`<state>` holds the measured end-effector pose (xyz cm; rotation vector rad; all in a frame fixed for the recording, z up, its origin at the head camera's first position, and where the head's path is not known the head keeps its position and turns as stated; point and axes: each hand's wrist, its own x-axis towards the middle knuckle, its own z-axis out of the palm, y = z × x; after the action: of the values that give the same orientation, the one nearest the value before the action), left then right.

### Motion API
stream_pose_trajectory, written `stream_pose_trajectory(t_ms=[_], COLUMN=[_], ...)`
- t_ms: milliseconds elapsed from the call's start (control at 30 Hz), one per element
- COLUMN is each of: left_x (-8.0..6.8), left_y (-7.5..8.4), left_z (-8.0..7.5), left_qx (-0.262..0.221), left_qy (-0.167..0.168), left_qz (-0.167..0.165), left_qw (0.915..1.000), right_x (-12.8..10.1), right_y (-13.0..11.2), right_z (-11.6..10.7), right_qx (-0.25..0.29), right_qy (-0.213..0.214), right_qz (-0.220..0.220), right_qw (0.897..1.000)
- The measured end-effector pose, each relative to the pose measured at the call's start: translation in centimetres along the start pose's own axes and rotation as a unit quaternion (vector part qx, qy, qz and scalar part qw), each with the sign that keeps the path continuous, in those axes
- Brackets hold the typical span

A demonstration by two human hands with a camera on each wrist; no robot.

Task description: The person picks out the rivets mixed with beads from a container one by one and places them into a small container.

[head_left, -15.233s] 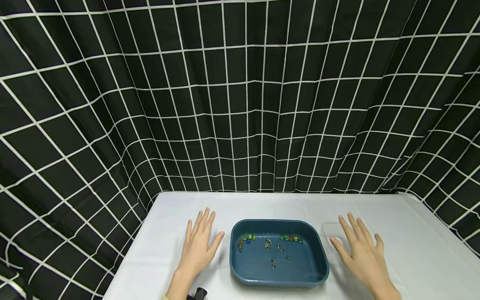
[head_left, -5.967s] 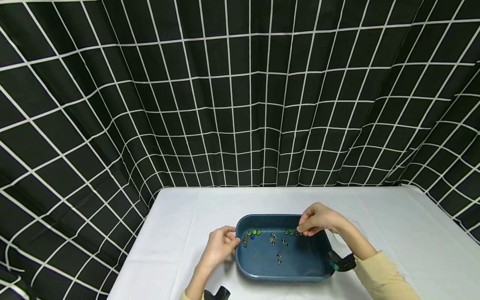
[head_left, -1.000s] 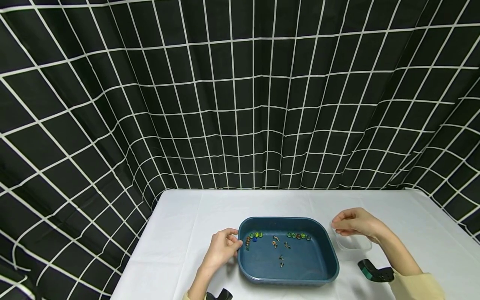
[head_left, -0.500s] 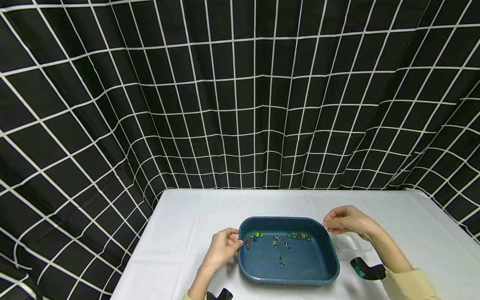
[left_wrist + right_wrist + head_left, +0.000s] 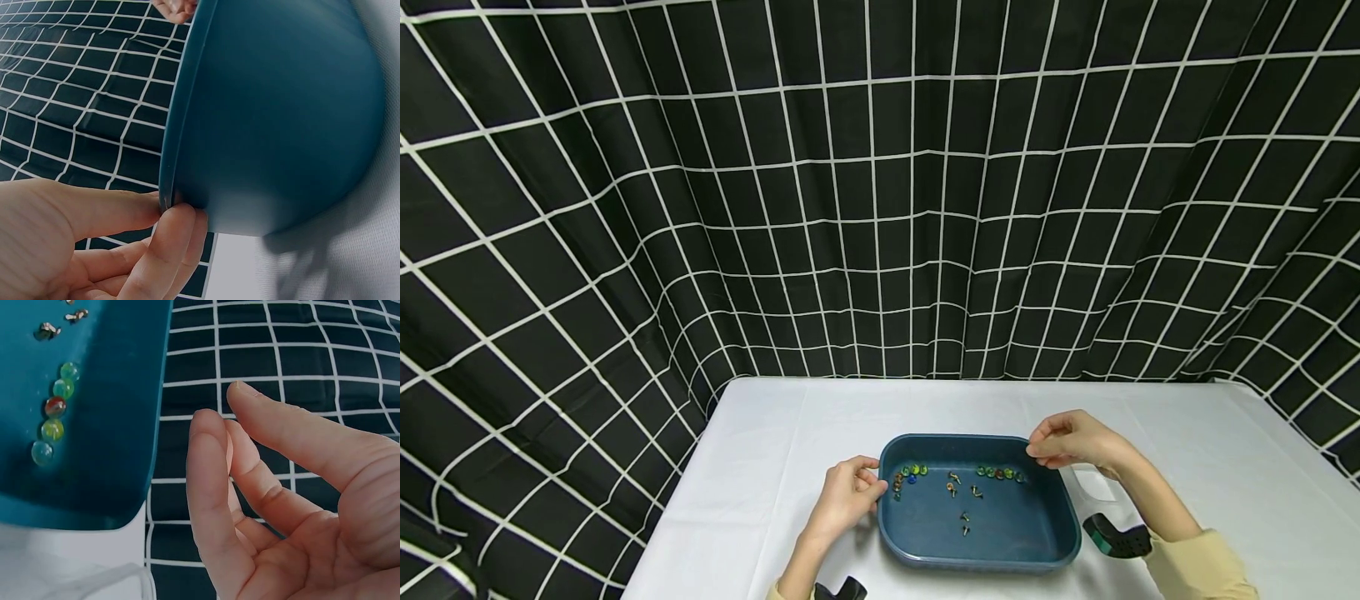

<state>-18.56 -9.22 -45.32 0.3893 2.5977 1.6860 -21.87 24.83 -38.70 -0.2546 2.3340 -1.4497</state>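
Note:
A deep blue-green plastic basin (image 5: pixel 1007 529) stands on the table. My left hand (image 5: pixel 842 496) pinches its left rim, thumb inside and fingers outside, as the left wrist view shows. Above the basin's back right corner is my right hand (image 5: pixel 1072 440), thumb and fingertips apart with nothing between them in the right wrist view. Near that hand, glass marbles (image 5: pixel 55 407) lie in a row along the back wall. More marbles (image 5: pixel 898 483) cluster in the back left corner. Several small brass-coloured screws (image 5: pixel 976 492) lie scattered around the middle of the basin floor.
A clear plastic container (image 5: pixel 1097 485) stands right of the basin, partly hidden by my right forearm. White cloth (image 5: pixel 760 467) covers the table. A black curtain with white grid lines (image 5: pixel 880 208) hangs behind and at both sides.
Over the last second my right hand has moved left from above the clear container to the basin's back right corner. My left hand stays at the rim. One lone screw seen earliest is gone.

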Motion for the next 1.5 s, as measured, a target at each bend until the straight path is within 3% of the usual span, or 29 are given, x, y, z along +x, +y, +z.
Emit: stream_pose_trajectory(t_ms=[800,1500], left_x=[-0.1,0.0], left_y=[0.1,-0.1], left_z=[0.0,0.0], left_qx=[0.003,0.002], left_qy=[-0.002,0.0], left_qz=[-0.005,-0.001], left_qw=[1.0,1.0], right_x=[2.0,3.2], right_y=[-0.2,0.4], right_z=[2.9,5.1], right_qx=[-0.02,-0.031], right_qy=[-0.031,-0.041], right_qz=[-0.021,-0.013], right_qw=[0.999,0.999])
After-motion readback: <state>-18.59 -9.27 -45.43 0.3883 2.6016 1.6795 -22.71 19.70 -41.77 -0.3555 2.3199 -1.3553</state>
